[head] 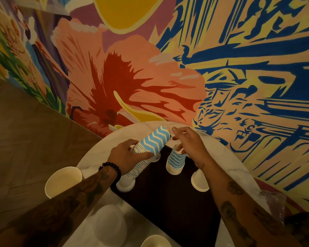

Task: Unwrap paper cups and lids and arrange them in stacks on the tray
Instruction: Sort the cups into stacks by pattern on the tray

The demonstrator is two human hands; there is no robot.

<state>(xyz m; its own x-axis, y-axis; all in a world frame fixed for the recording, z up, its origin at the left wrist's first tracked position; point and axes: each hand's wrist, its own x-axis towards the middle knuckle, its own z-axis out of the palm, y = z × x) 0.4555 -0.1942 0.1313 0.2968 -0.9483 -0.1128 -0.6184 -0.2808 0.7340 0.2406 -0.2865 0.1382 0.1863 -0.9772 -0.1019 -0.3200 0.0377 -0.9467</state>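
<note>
Cup stack (154, 141) in curled left hand (130, 154)

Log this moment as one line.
left hand: grips tilted zigzag cup stack | right hand: at that stack's far end, grip unclear | tray: short zigzag stack standing on it

Matt paper cups (176, 162) on the dark, dull tray (168, 202); around the tray, smooth marble-look tabletop (95, 154) (faintly veined); right of the tray, crinkled glossy plastic wrap (275, 202)
</note>
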